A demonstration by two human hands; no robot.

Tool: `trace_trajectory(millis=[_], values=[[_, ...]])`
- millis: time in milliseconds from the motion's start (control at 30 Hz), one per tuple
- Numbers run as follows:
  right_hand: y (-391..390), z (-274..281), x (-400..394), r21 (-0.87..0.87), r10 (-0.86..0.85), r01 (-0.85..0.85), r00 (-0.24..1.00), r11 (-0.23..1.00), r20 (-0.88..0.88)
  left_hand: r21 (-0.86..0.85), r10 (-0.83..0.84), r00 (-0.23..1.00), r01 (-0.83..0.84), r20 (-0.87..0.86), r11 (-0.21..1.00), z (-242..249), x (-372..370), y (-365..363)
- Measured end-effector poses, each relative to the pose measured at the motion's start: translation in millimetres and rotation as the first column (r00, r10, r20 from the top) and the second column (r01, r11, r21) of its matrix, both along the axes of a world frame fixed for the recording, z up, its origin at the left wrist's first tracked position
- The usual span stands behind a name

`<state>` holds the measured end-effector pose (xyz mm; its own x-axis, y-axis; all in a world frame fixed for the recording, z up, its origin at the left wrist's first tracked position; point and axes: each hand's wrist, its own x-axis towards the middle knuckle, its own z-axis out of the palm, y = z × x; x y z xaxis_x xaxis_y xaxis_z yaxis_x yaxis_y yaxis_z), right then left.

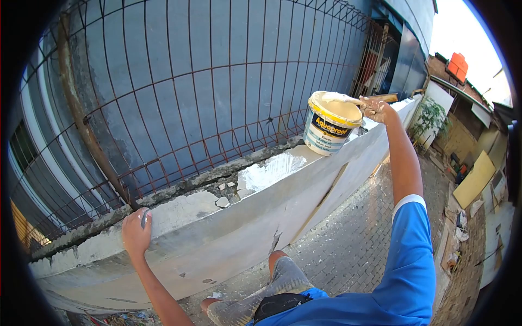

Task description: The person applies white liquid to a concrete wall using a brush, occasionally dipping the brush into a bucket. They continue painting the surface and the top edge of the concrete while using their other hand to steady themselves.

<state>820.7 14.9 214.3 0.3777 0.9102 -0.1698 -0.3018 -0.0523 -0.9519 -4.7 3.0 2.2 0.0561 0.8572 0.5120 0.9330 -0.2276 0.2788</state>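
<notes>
My right hand (376, 110), spotted with pale paint, grips a paintbrush (341, 98) whose coated end lies over the mouth of an open paint bucket (328, 130). The bucket is white with a yellow rim and an "Aquaproof" label, and cream paint shows inside. It stands on top of a low wall (185, 214), tilted in this view. Farther left, my left hand (137, 232) is closed at the wall's top edge, with a small grey object between its fingers that I cannot make out. Fresh white paint (272, 172) covers part of the wall top near the bucket.
A rusty wire fence (212, 70) runs along the wall, before a blue-grey building. Loose chips of plaster (222, 202) lie on the wall top. Below is a brick-paved lane (348, 217), with a leaning yellowish board (474, 180) and a plant (429, 119) at right.
</notes>
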Motion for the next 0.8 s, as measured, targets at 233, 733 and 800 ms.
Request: trace_trajectory(millis=[233, 733, 800], values=[[-24, -11, -10, 0.121, -0.041, 0.046, 0.998, 0.992, -0.047, -0.023, -0.002, 1.0, 0.001, -0.008, 1.0, 0, -2, -1], [-33, -28, -117, 0.263, -0.031, 0.049, 0.997, 0.964, -0.073, -0.085, 0.072, 0.986, -0.06, 0.148, 0.995, 4, -4, -3], [-38, -27, -158, 0.214, -0.078, 0.082, 0.997, 0.973, -0.027, 0.03, 0.023, 0.981, -0.029, 0.193, 0.999, -18, -27, 19]])
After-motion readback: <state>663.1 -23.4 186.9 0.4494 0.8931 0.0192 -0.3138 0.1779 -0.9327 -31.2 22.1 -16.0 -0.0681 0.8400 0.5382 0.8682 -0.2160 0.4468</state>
